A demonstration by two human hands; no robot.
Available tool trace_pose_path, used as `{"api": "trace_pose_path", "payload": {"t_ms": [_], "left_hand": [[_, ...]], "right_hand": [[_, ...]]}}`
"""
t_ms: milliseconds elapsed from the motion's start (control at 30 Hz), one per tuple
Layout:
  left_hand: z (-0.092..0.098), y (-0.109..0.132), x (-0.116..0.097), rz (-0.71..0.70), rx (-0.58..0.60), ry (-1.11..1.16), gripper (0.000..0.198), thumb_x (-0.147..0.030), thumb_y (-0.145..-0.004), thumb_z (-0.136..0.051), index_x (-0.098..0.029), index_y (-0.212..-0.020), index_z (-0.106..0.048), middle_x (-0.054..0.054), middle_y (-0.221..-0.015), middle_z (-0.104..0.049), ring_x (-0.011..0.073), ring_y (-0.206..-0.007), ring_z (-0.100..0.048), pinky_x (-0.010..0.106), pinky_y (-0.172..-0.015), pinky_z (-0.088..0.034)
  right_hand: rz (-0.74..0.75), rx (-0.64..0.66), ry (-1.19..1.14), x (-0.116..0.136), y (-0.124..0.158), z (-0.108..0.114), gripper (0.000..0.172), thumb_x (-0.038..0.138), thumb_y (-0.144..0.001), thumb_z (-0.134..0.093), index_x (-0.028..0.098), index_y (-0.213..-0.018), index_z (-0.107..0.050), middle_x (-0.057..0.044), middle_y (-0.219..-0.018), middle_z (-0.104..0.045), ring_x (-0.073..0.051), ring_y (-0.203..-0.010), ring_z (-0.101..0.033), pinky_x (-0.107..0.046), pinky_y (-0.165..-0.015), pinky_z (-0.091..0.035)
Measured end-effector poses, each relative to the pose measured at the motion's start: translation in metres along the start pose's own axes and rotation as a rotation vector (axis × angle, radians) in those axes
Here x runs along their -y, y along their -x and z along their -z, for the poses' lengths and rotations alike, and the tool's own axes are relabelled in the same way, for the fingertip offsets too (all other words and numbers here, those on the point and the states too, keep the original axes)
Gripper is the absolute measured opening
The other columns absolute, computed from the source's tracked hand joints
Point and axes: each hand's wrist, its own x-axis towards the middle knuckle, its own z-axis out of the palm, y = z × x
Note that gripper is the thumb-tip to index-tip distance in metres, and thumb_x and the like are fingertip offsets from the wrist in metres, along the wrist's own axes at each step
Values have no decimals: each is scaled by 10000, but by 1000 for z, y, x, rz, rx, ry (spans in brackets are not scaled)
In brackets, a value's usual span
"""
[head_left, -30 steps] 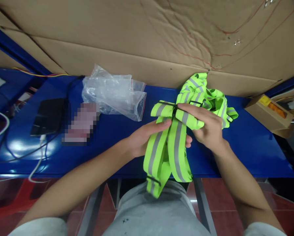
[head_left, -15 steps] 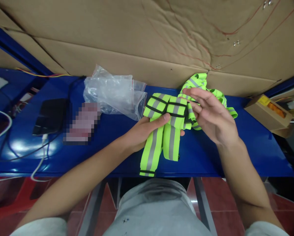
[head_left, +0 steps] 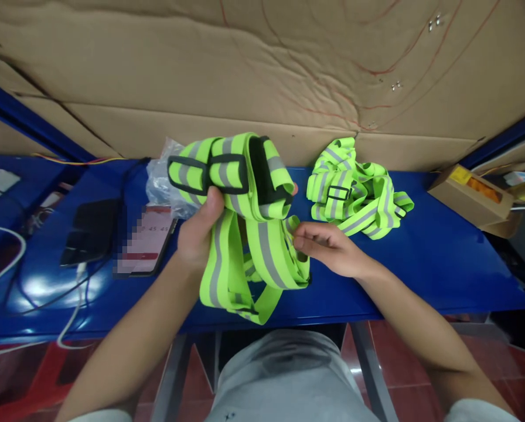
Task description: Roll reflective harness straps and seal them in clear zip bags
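My left hand (head_left: 201,225) is wrapped round a folded bundle of reflective strap (head_left: 269,255), neon yellow-green with a grey stripe and black buckles. The bundle is raised above the blue table, its upper part folded in layers and its lower loops hanging down. With fingertips pinched, my right hand (head_left: 328,249) grips the edge of a hanging loop on the bundle's right side. Farther back on the right lies a loose pile of the same straps (head_left: 354,193), apart from both hands.
Clear plastic bags (head_left: 159,181) lie partly hidden behind the bundle. At left on the blue table (head_left: 359,293) are a phone (head_left: 146,240) and a black device (head_left: 91,231) with a white cable (head_left: 75,319). A cardboard box (head_left: 469,196) stands at right, against a cardboard-covered back wall (head_left: 166,64).
The strap bundle has been lifted and turned, moving left and closer to me, and its loops have spread. My right hand has dropped from beside the pile and now pinches a loop.
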Motion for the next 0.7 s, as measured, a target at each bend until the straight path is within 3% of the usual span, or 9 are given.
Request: {"api": "trace_pose_path", "payload": {"t_ms": [100, 200, 267, 333, 400, 500, 633, 700], "left_hand": [[-6, 1, 4, 9, -35, -32, 527, -574, -922, -711, -158, -1246, -742, 127, -1344, -747, 410, -1507, -498, 571, -1266, -439], [-13, -2, 8, 34, -43, -27, 578, -626, -890, -732, -188, -1267, -732, 109, -1400, -720, 393, -1446, -570, 509, -1158, -557], [-16, -4, 10, 30, -18, -9, 575, -619, -901, -725, -213, -1308, -711, 99, -1402, -719, 364, -1433, -589, 466, -1136, -572], [-17, -7, 13, 8, 17, -1, 565, -580, -920, -720, -230, -1362, -681, 98, -1368, -736, 353, -1430, -595, 465, -1156, -551], [-17, -8, 15, -29, 30, 2, 562, -533, -927, -726, -242, -1404, -658, 91, -1324, -756, 356, -1430, -593, 477, -1179, -526], [-15, -9, 17, -51, 33, 8, 518, -468, -950, -709, -269, -1425, -655, 56, -1272, -776, 351, -1449, -577, 474, -1200, -503], [-10, -9, 20, -23, 71, 0, 507, -522, -943, -729, -255, -1374, -698, 64, -1316, -762, 355, -1473, -550, 488, -1235, -469], [-9, -9, 21, -5, 86, -16, 531, -560, -914, -760, -227, -1325, -724, 87, -1352, -746, 367, -1466, -553, 502, -1242, -463]], "right_hand": [[-33, -20, 45, -7, 1, -1, 401, 549, -1063, -539, 180, -957, -654, 0, -808, -614, -112, -718, -551, -231, -668, -481], [104, -143, 147, -17, 3, -6, 424, 561, -1082, -483, 231, -1301, -637, -67, -1172, -706, -179, -1066, -678, -303, -917, -582], [209, -205, 227, -24, 4, -9, 456, 529, -1065, -548, 286, -1449, -577, -88, -1451, -626, -217, -1336, -613, -361, -1110, -536], [254, -250, 256, -28, 5, -12, 549, 484, -1035, -629, 328, -1545, -497, -86, -1573, -548, -227, -1438, -557, -391, -1192, -490], [249, -252, 211, -31, 5, -12, 552, 445, -1031, -650, 328, -1548, -496, -86, -1488, -627, -209, -1350, -633, -382, -1153, -530], [223, -244, 172, -30, 3, -11, 332, 372, -1042, -642, 286, -1363, -652, -50, -1208, -753, -161, -1106, -727, -314, -1004, -597], [252, -311, 281, -26, 0, -10, 315, 382, -1016, -673, 252, -1303, -682, -85, -1326, -703, -196, -1219, -674, -354, -1036, -570], [241, -270, 291, -25, -1, -10, 271, 420, -1014, -669, 238, -1209, -720, -78, -1226, -726, -196, -1135, -687, -354, -997, -578]]}}
